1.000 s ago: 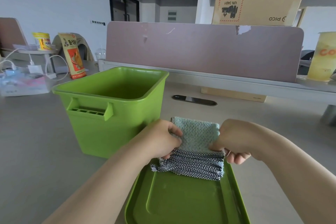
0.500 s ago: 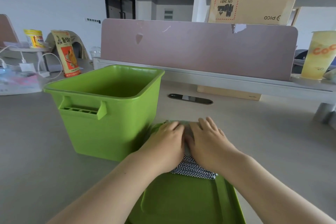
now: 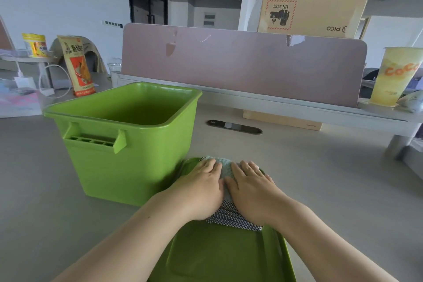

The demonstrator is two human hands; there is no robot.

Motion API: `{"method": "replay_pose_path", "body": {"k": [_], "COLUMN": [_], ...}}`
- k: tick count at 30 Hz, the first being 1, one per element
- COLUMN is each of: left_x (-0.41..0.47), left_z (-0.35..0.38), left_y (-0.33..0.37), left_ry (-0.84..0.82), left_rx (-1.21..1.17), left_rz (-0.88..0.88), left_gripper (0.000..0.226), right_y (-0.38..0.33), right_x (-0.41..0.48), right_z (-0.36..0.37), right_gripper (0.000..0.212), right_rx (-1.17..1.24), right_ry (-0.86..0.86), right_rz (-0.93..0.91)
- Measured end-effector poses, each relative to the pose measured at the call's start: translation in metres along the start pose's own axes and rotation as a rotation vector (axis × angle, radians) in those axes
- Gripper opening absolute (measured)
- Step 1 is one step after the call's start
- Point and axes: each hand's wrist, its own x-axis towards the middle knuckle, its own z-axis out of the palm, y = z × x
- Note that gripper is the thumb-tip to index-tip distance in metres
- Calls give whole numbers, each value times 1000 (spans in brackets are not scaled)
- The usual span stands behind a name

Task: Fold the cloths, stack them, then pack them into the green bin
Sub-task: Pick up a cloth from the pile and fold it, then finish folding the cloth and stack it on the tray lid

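Hands (image 3: 201,192) (image 3: 251,190) flat, grip wide, side by side atop folded cloths (image 3: 225,174) on green tray (image 3: 217,256) beside green bin (image 3: 128,144).

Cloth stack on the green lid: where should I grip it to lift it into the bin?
Probably pinch the cloth stack at its two short side edges, one hand from the left, the other hand from the right, keeping both layers clamped; it lies flat on the lid.

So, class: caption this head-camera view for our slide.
Both hands, left and right, press stacked cloths flat on a lid beside the bin.
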Motion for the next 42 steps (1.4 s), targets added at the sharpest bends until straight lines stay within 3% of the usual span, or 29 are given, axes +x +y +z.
{"method": "replay_pose_path", "body": {"k": [5,10,16,20,22,26,29,32,36,38,42], "left_x": [0,-4,-9,-13,-13,-7,0,9,27,32,29], "left_z": [1,-4,-23,-14,2,44,76,101,125,129,124], "left_y": [0,4,40,107,146,219,275,321,354,358,347], "left_ry": [-25,-8,187,232,187,61,-48,-118,-86,-55,62], "left_rx": [-11,-22,73,-24,-21,30,-61,-112,6,-46,-266], "left_rz": [-11,-14,-4,186,259,372,416,380,359,376,433], "left_gripper": [54,54,56,52,50,47,53,64,67,56,18], "right_y": [-4,-14,5,42,68,128,172,205,229,233,232], "right_x": [-3,-39,-82,-113,-132,-185,-237,-282,-305,-302,-286], "right_z": [2,-13,-20,-17,-15,-21,-29,-29,-14,-10,-9], "right_gripper": [59,47,38,35,37,35,36,40,53,45,33], "right_rx": [28,285,295,252,213,157,113,70,143,131,67], "right_ry": [34,335,515,518,532,739,817,771,402,340,467], "right_rz": [13,48,48,163,253,537,777,978,1219,1171,996]}}
